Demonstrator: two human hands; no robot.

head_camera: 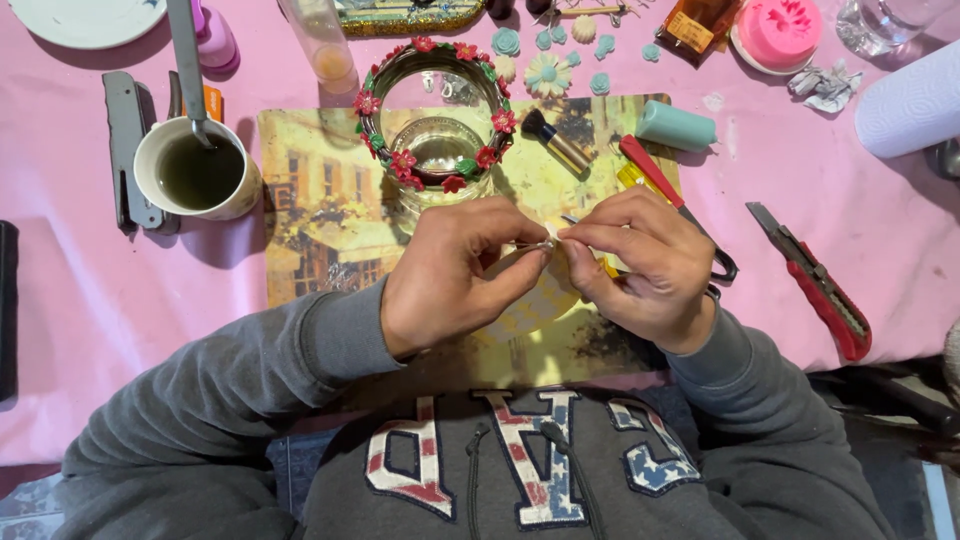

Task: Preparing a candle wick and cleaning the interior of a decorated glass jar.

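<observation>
While both grips are pinched shut at mid-frame, a thin silvery wire (541, 243) is held lying left-to-right between the left hand (450, 270) and the right hand (645, 265), equally near each.

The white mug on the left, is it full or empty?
Partly full: the white mug stands upright holding dark greenish liquid below its rim, with a grey handle sticking out of it.

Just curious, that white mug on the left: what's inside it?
The white mug holds a dark greenish liquid, with a grey metal handle standing in it. The handle's lower end is hidden beneath the liquid, so I cannot tell what utensil it is.
</observation>
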